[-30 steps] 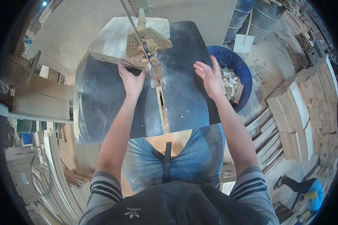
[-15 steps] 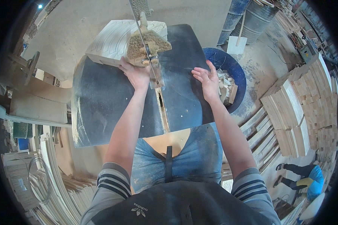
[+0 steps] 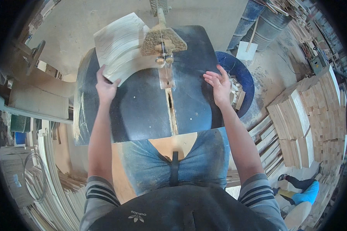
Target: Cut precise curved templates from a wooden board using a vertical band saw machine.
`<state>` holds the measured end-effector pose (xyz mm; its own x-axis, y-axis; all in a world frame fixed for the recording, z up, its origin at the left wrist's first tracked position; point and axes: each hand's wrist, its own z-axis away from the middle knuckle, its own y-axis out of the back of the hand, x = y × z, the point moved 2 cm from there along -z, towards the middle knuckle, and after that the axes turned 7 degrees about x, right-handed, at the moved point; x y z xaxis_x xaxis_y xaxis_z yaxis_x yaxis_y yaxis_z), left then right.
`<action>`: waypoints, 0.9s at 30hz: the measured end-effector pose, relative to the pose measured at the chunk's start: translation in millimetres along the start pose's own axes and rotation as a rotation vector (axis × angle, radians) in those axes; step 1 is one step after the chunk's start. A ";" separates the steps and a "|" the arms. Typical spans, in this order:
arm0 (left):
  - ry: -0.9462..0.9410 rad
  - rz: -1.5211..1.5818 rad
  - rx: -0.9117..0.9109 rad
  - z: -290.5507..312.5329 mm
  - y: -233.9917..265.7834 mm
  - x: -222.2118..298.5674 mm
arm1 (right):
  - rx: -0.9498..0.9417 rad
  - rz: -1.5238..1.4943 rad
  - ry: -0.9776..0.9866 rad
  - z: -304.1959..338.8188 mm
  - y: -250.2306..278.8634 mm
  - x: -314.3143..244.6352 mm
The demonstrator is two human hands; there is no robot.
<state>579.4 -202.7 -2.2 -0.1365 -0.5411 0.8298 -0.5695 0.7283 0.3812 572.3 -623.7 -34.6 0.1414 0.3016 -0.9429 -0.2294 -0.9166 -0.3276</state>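
A pale wooden board with curved lines drawn across it lies on the left of the black band saw table. Its near edge is concave. My left hand grips the board's near left corner, thumb on one side and fingers on the other. The sawdust-caked blade guide hangs over the board's right end, where the blade is thin and hard to make out. My right hand hovers by the table's right edge, fingers apart and holding nothing.
A blue tub of wood offcuts stands right of the table. Blue drums and a shovel are behind it. Stacked cut wood fills the right, and a person in blue is at lower right.
My left hand has moved left and nearer, from beside the blade to the board's corner. The board has swung round, its concave edge now showing. My right hand stays open, shifted slightly.
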 end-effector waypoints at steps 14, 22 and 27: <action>0.031 -0.144 0.020 -13.9 33.0 -2.3 | 0.007 0.025 0.011 0.5 -7.1 1.0; 0.178 -0.075 0.119 -11.3 19.1 4.7 | 0.014 0.039 0.007 -1.2 -6.5 0.0; 0.053 -0.019 0.130 -14.7 24.1 -10.3 | 0.019 0.036 -0.008 -1.6 -9.8 -0.3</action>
<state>578.9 -173.4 4.4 -0.0835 -0.5285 0.8448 -0.6723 0.6557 0.3437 576.1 -615.2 -31.0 0.1254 0.2704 -0.9545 -0.2529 -0.9216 -0.2943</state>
